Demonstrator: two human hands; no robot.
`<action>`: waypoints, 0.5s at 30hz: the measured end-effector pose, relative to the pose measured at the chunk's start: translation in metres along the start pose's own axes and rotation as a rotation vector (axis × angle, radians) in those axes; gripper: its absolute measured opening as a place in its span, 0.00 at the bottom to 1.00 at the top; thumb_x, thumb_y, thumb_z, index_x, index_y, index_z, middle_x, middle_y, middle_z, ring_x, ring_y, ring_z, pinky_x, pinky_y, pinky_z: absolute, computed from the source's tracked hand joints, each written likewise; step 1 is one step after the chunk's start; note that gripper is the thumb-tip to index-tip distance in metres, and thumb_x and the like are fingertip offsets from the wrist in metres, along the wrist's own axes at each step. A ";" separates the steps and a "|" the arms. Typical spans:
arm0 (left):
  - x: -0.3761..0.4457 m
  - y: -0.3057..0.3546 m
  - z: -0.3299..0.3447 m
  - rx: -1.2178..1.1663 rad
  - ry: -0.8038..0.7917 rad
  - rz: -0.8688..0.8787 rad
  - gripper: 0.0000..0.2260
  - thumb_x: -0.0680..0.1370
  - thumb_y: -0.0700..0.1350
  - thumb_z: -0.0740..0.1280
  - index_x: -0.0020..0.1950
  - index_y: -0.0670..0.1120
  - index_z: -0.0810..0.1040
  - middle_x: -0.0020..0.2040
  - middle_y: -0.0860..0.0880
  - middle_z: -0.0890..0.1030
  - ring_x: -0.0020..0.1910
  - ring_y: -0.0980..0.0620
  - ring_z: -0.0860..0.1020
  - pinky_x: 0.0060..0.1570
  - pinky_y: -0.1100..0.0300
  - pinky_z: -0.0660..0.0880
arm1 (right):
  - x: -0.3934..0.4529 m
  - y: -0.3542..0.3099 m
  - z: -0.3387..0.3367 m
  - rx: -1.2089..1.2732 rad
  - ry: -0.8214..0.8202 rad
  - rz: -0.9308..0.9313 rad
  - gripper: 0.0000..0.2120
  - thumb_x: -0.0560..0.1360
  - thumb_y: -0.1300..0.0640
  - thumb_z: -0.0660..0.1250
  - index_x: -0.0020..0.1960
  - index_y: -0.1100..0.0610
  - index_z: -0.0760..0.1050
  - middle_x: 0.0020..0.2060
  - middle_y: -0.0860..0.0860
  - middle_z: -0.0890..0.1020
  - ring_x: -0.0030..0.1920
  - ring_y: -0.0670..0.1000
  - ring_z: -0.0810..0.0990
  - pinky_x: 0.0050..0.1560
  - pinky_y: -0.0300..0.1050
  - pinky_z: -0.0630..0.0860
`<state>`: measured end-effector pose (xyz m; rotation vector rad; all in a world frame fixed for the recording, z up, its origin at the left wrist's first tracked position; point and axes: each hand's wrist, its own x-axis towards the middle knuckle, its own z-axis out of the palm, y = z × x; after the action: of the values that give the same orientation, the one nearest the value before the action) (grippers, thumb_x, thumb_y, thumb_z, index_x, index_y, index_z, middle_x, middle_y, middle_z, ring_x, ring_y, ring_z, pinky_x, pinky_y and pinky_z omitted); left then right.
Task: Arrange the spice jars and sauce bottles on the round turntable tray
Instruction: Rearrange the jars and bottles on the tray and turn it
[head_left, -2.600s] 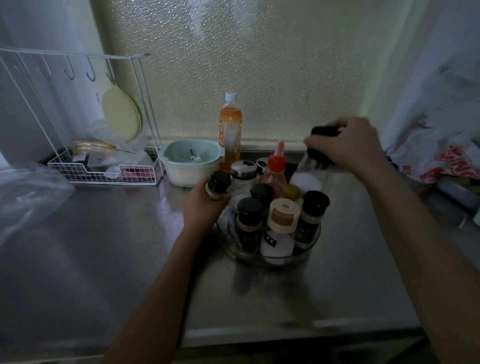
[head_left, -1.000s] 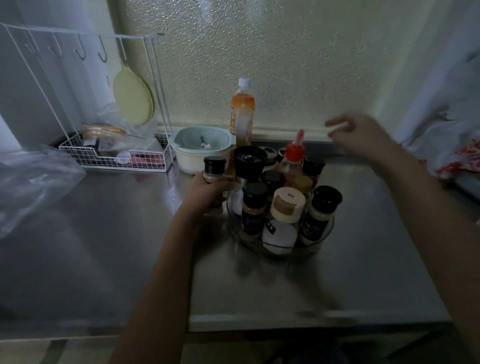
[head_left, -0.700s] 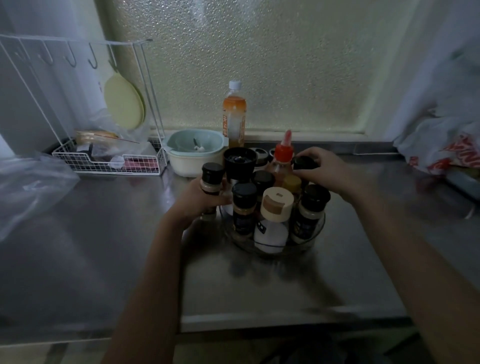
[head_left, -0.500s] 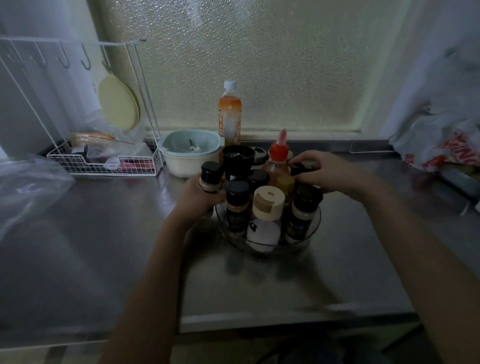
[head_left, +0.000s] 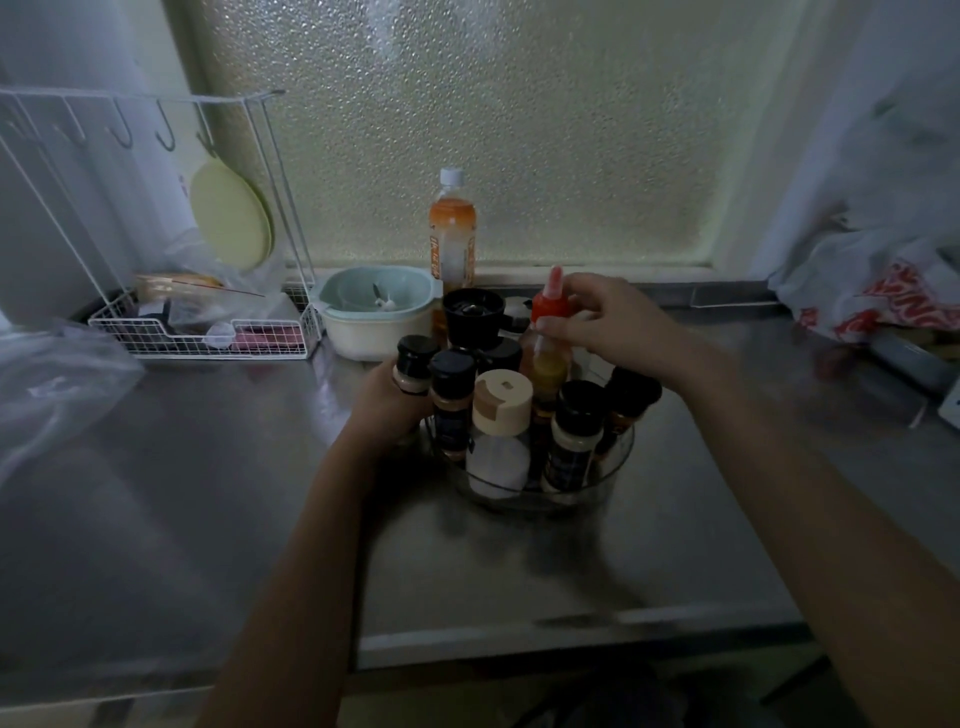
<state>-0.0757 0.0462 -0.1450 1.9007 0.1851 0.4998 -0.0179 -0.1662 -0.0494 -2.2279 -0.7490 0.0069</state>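
A clear round turntable tray (head_left: 615, 475) sits mid-counter, packed with several black-capped spice jars and a white bottle with a beige cap (head_left: 500, 431). My left hand (head_left: 387, 402) is wrapped around a small black-capped jar (head_left: 414, 364) at the tray's left rim. My right hand (head_left: 602, 325) pinches the red cap of an orange squeeze sauce bottle (head_left: 546, 343) standing upright at the tray's back. A tilted black-capped jar (head_left: 626, 402) leans at the tray's right side.
Behind the tray stand a tall orange drink bottle (head_left: 451, 234) and a pale bowl (head_left: 376, 312). A white wire rack (head_left: 202, 332) with a green plate sits back left. Plastic bags lie far left and right (head_left: 878, 296). The steel counter's front edge (head_left: 571, 631) runs below.
My right hand came back from the right, passed over a black jar at the tray's rear right, and now grips the red-capped sauce bottle. My left hand has kept hold of its jar.
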 end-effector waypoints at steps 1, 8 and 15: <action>-0.001 0.000 0.000 0.003 0.000 0.004 0.14 0.70 0.34 0.71 0.37 0.53 0.74 0.35 0.57 0.76 0.35 0.65 0.71 0.29 0.79 0.68 | 0.001 0.000 0.001 -0.005 0.011 -0.004 0.14 0.74 0.52 0.69 0.59 0.53 0.75 0.52 0.50 0.80 0.50 0.47 0.79 0.48 0.40 0.73; -0.001 0.000 0.003 -0.046 0.060 0.011 0.11 0.72 0.37 0.70 0.36 0.52 0.74 0.35 0.57 0.77 0.32 0.64 0.71 0.32 0.72 0.70 | -0.007 0.010 -0.002 -0.023 0.038 0.072 0.21 0.72 0.49 0.71 0.62 0.51 0.72 0.51 0.47 0.77 0.51 0.46 0.76 0.49 0.41 0.73; 0.000 0.000 0.003 -0.043 0.039 0.033 0.13 0.71 0.35 0.71 0.37 0.52 0.74 0.36 0.57 0.77 0.28 0.74 0.73 0.30 0.78 0.69 | -0.042 -0.011 -0.001 -0.171 0.212 -0.226 0.14 0.70 0.39 0.66 0.46 0.48 0.78 0.37 0.41 0.79 0.40 0.39 0.74 0.43 0.39 0.69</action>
<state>-0.0747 0.0435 -0.1465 1.8555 0.1674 0.5594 -0.0583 -0.1826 -0.0508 -2.2448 -0.9060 -0.4110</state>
